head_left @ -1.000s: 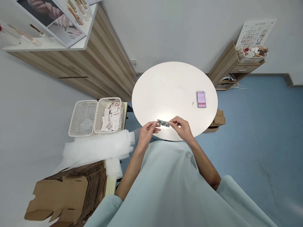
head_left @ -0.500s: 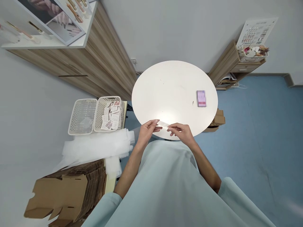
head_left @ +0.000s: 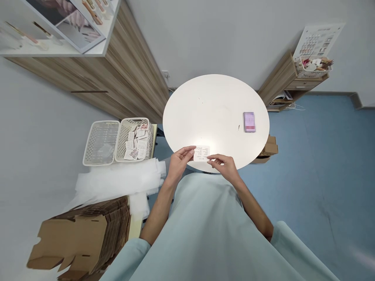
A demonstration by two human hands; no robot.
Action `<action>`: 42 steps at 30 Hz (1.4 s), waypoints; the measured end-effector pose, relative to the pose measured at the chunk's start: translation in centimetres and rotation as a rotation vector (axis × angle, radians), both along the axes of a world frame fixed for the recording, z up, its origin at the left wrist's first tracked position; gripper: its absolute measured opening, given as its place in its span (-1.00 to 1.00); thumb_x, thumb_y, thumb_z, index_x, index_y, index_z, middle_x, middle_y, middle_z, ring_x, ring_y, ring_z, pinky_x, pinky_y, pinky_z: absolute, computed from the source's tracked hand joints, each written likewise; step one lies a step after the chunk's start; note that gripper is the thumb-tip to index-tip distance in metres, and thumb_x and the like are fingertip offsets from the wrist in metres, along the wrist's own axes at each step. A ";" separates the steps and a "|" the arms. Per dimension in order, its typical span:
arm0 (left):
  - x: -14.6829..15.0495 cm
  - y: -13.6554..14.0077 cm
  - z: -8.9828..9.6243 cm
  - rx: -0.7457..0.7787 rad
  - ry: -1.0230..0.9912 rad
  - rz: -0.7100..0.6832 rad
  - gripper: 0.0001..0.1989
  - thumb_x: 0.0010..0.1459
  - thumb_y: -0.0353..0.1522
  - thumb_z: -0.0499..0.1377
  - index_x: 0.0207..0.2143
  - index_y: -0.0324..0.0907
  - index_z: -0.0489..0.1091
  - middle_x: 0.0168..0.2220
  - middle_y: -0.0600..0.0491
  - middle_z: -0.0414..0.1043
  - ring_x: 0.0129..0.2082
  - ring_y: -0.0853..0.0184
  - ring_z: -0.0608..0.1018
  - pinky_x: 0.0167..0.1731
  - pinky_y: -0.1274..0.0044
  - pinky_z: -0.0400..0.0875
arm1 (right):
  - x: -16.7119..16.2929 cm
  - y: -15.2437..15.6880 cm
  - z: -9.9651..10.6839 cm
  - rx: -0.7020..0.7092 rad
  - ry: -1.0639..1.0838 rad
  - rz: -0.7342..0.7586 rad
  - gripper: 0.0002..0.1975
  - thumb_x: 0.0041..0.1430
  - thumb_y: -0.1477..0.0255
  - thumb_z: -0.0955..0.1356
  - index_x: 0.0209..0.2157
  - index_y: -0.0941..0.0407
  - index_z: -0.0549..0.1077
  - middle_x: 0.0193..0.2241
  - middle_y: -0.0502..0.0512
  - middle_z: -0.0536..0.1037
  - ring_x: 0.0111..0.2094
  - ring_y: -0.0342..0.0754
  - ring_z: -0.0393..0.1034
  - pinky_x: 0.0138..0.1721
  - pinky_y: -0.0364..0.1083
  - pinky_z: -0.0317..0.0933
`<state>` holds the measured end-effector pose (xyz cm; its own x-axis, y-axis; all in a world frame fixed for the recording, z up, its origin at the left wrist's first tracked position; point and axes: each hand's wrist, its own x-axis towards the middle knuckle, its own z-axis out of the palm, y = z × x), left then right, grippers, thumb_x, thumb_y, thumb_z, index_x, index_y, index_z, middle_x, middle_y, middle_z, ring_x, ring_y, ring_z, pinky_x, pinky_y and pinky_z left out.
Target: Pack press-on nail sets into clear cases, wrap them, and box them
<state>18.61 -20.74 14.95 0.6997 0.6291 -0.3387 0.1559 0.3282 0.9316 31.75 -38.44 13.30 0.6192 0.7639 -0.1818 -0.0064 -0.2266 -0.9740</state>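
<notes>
A small white card [head_left: 201, 153] with lines of dark print faces up over the near edge of the round white table [head_left: 213, 101]. My left hand [head_left: 179, 162] pinches its left side between thumb and fingers. At the lower right corner, my right hand [head_left: 225, 166] grips the card with thumb and fingertips. The print is too small to read. On the right part of the table lies a purple box [head_left: 249, 122], its face blurred, apart from both hands.
To the left are a white basket [head_left: 151, 142] of printed cards, a white tray [head_left: 101, 136] with clear items, white wrapping sheets [head_left: 117, 181] and flattened cardboard boxes [head_left: 76, 238]. A wooden cabinet [head_left: 140, 66] stands behind them. Brown cartons [head_left: 270, 146] sit right of the table.
The card has tilted from nearly edge-on to flat towards me, so its printed face shows. Both hands still hold it in about the same place. The purple box has not moved.
</notes>
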 end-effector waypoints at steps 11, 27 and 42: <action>-0.5 0.4 -2.1 0.120 0.044 -0.058 -0.49 0.12 -0.03 0.42 -0.04 -0.21 0.60 -0.13 -0.10 0.66 -0.25 0.22 0.68 -0.22 0.41 0.60 | 0.5 0.5 0.6 0.055 -0.058 -0.020 -0.71 0.33 0.10 0.44 -0.15 0.00 0.69 -0.26 0.07 0.68 -0.40 -0.07 0.52 -0.32 -0.05 0.41; -1.2 -1.0 -3.2 0.110 0.023 -0.054 -0.56 0.16 0.02 0.37 -0.16 -0.15 0.54 -0.44 0.10 0.53 -0.48 0.35 0.60 -0.39 0.51 0.50 | 1.8 2.5 -0.4 0.008 -0.037 -0.084 -0.62 0.32 0.01 0.40 -0.15 0.02 0.62 -0.44 -0.02 0.54 -0.54 -0.12 0.36 -0.41 -0.08 0.30; -1.8 0.2 -4.0 0.049 0.094 0.021 -0.42 0.09 0.00 0.43 0.01 -0.19 0.56 -0.25 -0.03 0.65 -0.42 0.32 0.64 -0.34 0.47 0.55 | 1.9 3.9 -3.1 -0.097 0.030 0.008 -0.61 0.28 0.04 0.42 -0.14 0.06 0.65 -0.57 -0.03 0.53 -0.47 -0.02 0.53 -0.26 -0.05 0.40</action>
<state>16.84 -20.52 10.99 0.6530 0.6603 -0.3709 0.2369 0.2871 0.9282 33.66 -34.52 10.17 0.6064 0.7468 -0.2731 -0.0327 -0.3198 -0.9469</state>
